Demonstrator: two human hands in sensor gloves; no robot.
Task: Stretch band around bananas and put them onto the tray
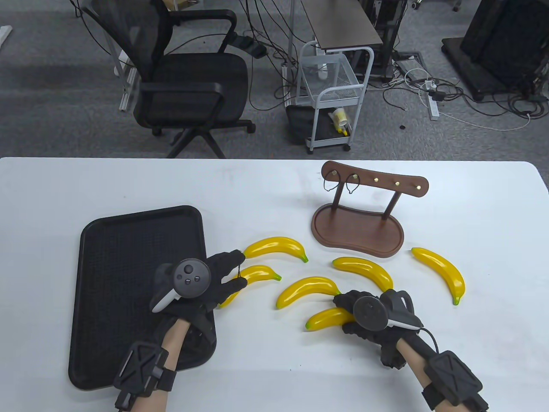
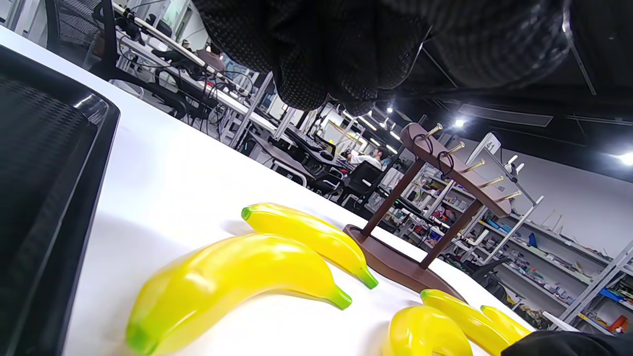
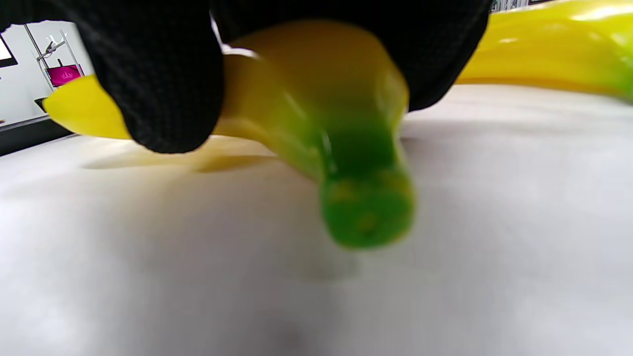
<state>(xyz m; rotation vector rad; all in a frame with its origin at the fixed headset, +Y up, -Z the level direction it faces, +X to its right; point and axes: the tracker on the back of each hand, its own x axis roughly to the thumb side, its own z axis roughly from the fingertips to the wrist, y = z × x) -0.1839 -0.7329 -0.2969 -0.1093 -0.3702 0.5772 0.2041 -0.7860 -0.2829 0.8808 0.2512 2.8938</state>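
Several yellow bananas lie loose on the white table to the right of a black tray [image 1: 128, 240]. My left hand [image 1: 238, 268] hovers over the tray's right edge with its fingers straight and spread. A thin black band [image 1: 238, 272] is stretched between two of its fingertips, beside the stem ends of two bananas [image 1: 274, 246] [image 1: 257, 274]. My right hand [image 1: 345, 315] grips the nearest banana [image 1: 321, 319] on the table. The right wrist view shows its fingers [image 3: 158, 74] curled round that banana [image 3: 316, 99], whose green end [image 3: 366, 207] points at the camera.
A brown wooden stand [image 1: 358, 227] with brass hooks is at the back right, and two more bands [image 1: 328, 184] [image 1: 352, 186] hang on it. Other bananas [image 1: 306, 289] [image 1: 364, 270] [image 1: 441, 272] lie between the hands and the stand. An office chair and a cart stand beyond the table.
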